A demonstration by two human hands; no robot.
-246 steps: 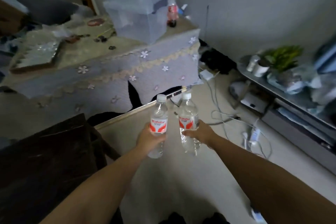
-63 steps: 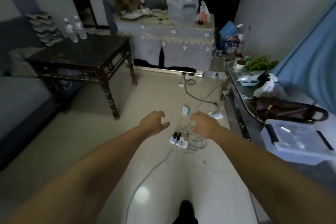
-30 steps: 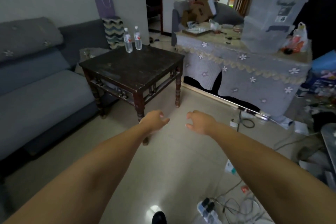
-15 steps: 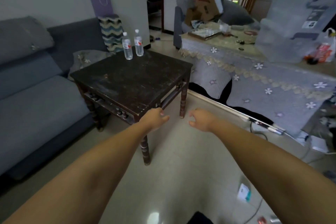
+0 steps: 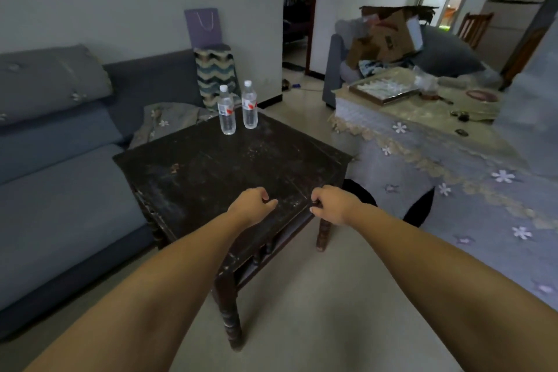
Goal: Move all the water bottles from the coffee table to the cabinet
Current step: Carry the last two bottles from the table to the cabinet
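**Across the table: two bottles left**

Beside the grey sofa (image 5: 60, 178) stands the dark coffee table (image 5: 211, 172). Two water bottles (image 5: 227, 110) stand upright, close together, at its far corner, likely awaiting pickup. Left hand (image 5: 252, 205) and right hand (image 5: 330, 205) hover over the near edge, fingers loosely curled, holding nothing (one bottle each, probably). Cabinet not in view.

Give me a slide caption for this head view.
Empty left hand and right hand reach over a dark table toward two bottles at its far corner.
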